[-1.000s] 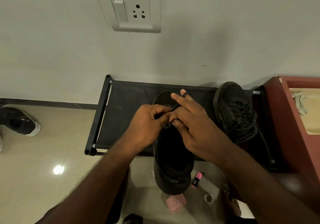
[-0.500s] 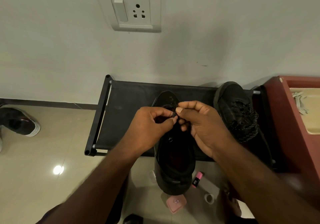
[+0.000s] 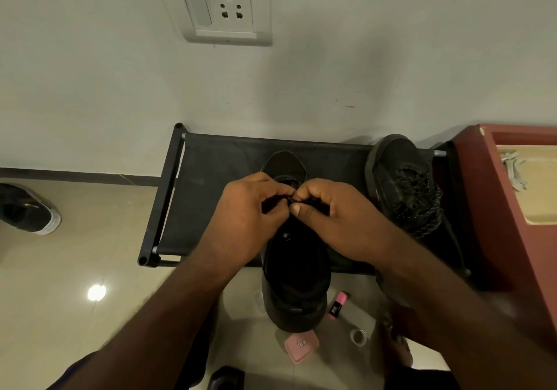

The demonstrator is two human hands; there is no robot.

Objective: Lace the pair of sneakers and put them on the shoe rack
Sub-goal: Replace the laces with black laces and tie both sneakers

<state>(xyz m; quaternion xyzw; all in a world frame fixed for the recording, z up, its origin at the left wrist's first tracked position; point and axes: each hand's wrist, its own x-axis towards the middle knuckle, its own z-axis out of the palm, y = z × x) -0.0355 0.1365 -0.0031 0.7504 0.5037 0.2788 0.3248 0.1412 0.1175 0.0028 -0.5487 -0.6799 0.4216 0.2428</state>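
Head camera, close, looking down at shoe rack.

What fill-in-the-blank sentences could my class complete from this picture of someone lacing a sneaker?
1. Both hands, the left hand and the right hand, pinch a black ____ above the sneaker in hand.
2. The laced sneaker rests on the black shoe ____.
3. The highlighter on the floor is ____ in colour.
4. The switch and socket plate is fixed to the ____.

Missing words: lace; rack; pink; wall
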